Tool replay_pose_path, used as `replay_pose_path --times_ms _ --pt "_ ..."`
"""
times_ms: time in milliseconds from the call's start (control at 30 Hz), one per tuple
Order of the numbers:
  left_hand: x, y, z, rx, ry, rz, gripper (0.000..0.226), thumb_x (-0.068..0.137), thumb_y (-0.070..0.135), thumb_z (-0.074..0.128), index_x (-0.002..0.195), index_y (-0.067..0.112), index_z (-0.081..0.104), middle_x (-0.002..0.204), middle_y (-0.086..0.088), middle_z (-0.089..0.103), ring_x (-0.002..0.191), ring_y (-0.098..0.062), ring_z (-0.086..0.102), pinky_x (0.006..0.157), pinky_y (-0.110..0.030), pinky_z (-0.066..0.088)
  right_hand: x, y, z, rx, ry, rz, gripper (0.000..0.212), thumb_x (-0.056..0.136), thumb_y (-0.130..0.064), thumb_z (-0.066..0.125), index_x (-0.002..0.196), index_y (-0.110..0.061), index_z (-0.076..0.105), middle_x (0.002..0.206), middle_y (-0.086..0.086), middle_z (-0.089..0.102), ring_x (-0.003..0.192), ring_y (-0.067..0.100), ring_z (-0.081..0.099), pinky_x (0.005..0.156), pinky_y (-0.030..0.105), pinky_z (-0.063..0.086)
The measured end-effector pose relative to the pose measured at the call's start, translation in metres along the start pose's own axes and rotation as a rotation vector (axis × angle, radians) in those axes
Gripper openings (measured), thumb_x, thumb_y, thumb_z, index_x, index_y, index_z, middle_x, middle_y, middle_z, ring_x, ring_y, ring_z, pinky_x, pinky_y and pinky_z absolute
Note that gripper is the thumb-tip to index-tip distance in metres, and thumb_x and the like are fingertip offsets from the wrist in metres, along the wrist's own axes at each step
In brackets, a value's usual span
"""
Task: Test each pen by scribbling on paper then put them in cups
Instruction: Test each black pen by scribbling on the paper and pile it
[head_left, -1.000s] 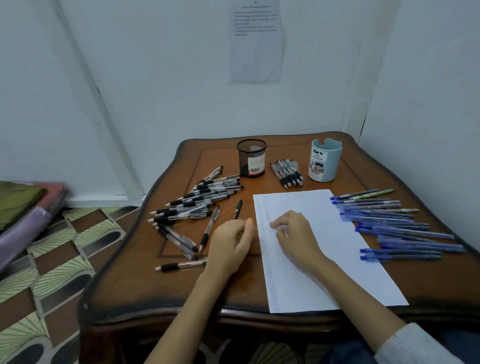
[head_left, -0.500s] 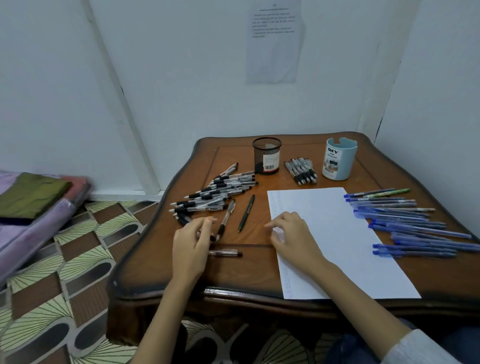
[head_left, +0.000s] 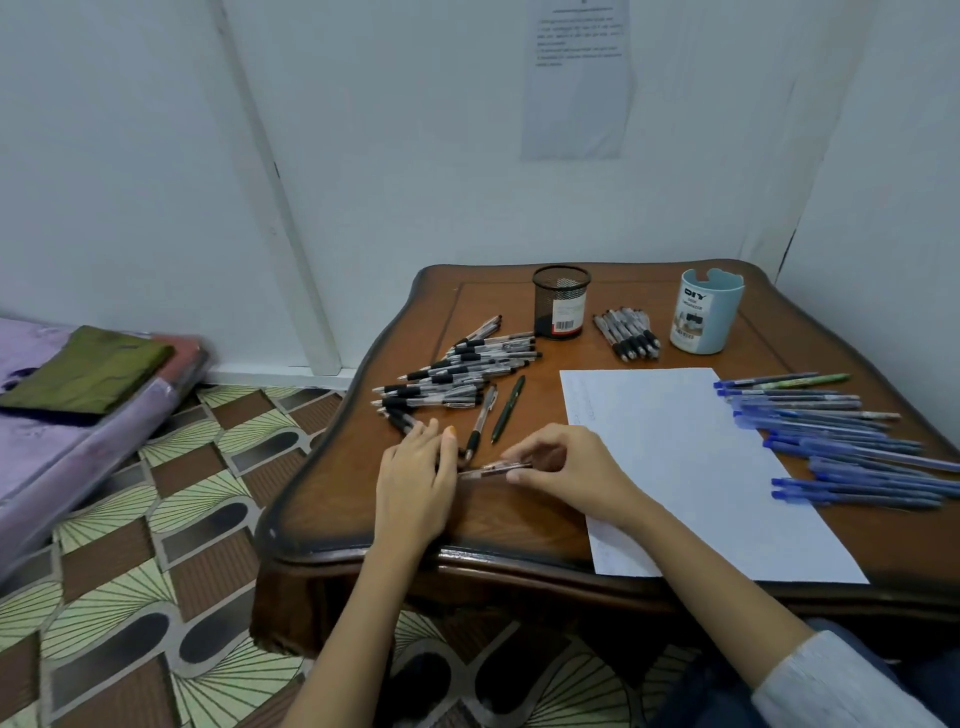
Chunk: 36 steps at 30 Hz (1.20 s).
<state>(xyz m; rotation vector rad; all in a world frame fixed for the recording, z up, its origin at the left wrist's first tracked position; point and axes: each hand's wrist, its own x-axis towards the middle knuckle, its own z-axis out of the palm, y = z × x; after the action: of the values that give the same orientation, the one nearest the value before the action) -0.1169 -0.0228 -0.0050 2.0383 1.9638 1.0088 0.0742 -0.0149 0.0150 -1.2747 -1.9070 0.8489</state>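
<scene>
A clear pen (head_left: 493, 467) lies near the table's front left, and my right hand (head_left: 566, 467) pinches its right end with thumb and fingertips. My left hand (head_left: 415, 473) lies flat on the table with straight fingers, covering the pen's left end and touching the lowest pens of the black-grip pile (head_left: 457, 374). The white paper sheet (head_left: 675, 457) lies just right of my right hand. A black mesh cup (head_left: 561, 301) and a light blue cup (head_left: 706, 312) stand at the back, both showing no pens.
A small bunch of black-grip pens (head_left: 626, 332) lies between the cups. Several blue pens (head_left: 841, 441) are spread right of the paper. A dark pen (head_left: 509, 408) and a clear pen (head_left: 480, 423) lie loose by the pile. The wooden table's edge (head_left: 332, 519) drops to tiled floor.
My right hand left the paper and moved left to pinch the clear pen. My left hand shifted left toward the pile, then settled at the pen's other end. The view turned left.
</scene>
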Motion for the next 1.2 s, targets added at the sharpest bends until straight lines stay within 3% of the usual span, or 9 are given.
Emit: replay_pose_path --times_ms 300,500,600,700,867,967,1067,1133,1200 --pt "-0.001 0.004 0.002 0.119 0.013 0.116 0.057 0.094 0.044 0.026 0.109 0.012 0.071 0.124 -0.009 0.064 0.122 -0.021 0.055 0.102 -0.036 0.037 -0.005 0.005 -0.040 0.580 0.170 0.107 0.025 0.085 -0.013 0.067 0.110 -0.016 0.071 0.095 0.010 0.072 0.089 0.014 0.068 0.079 0.020 0.055" --pt "-0.005 0.019 0.010 0.204 0.018 0.225 0.043 0.091 0.033 0.037 0.096 0.010 0.074 0.106 -0.005 0.071 0.103 -0.020 0.065 0.089 -0.037 0.047 0.004 0.004 -0.067 1.133 0.431 0.279 0.020 0.094 -0.026 0.056 0.104 -0.016 0.070 0.087 0.002 0.063 0.088 0.019 0.063 0.084 0.031 0.054" --pt "-0.001 0.032 0.019 0.157 -0.002 0.308 0.040 0.091 0.032 0.039 0.097 0.012 0.073 0.105 -0.003 0.071 0.102 -0.018 0.064 0.090 -0.035 0.046 0.008 0.010 -0.084 1.380 0.445 0.322 0.025 0.096 -0.039 0.050 0.108 -0.022 0.065 0.073 -0.001 0.051 0.056 0.007 0.046 0.053 0.019 0.046" --pt "0.008 0.044 0.030 0.124 -0.073 0.369 0.037 0.092 0.031 0.042 0.102 0.012 0.072 0.111 -0.002 0.069 0.110 -0.017 0.061 0.091 -0.031 0.041 0.009 0.016 -0.097 1.361 0.449 0.324 0.036 0.096 -0.049 0.046 0.091 -0.018 0.063 0.052 -0.005 0.036 0.038 0.005 0.023 0.034 0.016 0.018" --pt "0.025 0.055 0.050 0.149 -0.206 0.414 0.034 0.099 0.029 0.044 0.126 0.017 0.060 0.137 0.000 0.054 0.131 -0.012 0.042 0.107 -0.026 0.026 0.005 0.023 -0.110 1.415 0.409 0.328 0.048 0.092 -0.051 0.044 0.071 -0.015 0.068 0.041 -0.005 0.026 0.033 0.007 0.018 0.034 0.018 0.013" --pt "0.035 0.062 0.058 0.158 -0.264 0.423 0.039 0.100 0.033 0.039 0.136 0.020 0.051 0.145 0.003 0.045 0.135 -0.010 0.035 0.110 -0.025 0.021 0.004 0.027 -0.113 1.400 0.424 0.358 0.040 0.090 -0.038 0.044 0.075 -0.016 0.074 0.041 -0.005 0.026 0.033 0.006 0.017 0.036 0.017 0.012" --pt "0.045 0.066 0.063 0.177 -0.306 0.449 0.042 0.101 0.037 0.037 0.138 0.022 0.048 0.148 0.004 0.042 0.137 -0.009 0.032 0.110 -0.025 0.021 0.006 0.032 -0.114 1.431 0.439 0.357 0.041 0.091 -0.041 0.047 0.078 -0.014 0.075 0.044 -0.005 0.030 0.033 0.006 0.019 0.035 0.018 0.014" --pt "0.052 0.066 0.065 0.181 -0.331 0.477 0.042 0.101 0.037 0.036 0.139 0.022 0.048 0.148 0.004 0.042 0.137 -0.009 0.033 0.110 -0.025 0.021 0.009 0.036 -0.115 1.420 0.425 0.349 0.042 0.089 -0.047 0.052 0.085 -0.011 0.074 0.050 -0.004 0.040 0.034 0.004 0.021 0.035 0.017 0.015" --pt "0.059 0.066 0.067 0.168 -0.357 0.510 0.041 0.101 0.037 0.037 0.138 0.022 0.049 0.147 0.005 0.043 0.136 -0.009 0.035 0.109 -0.023 0.021 0.013 0.041 -0.116 1.255 0.420 0.355 0.033 0.091 -0.036 0.056 0.097 -0.008 0.071 0.067 0.000 0.058 0.032 0.004 0.026 0.034 0.013 0.018"
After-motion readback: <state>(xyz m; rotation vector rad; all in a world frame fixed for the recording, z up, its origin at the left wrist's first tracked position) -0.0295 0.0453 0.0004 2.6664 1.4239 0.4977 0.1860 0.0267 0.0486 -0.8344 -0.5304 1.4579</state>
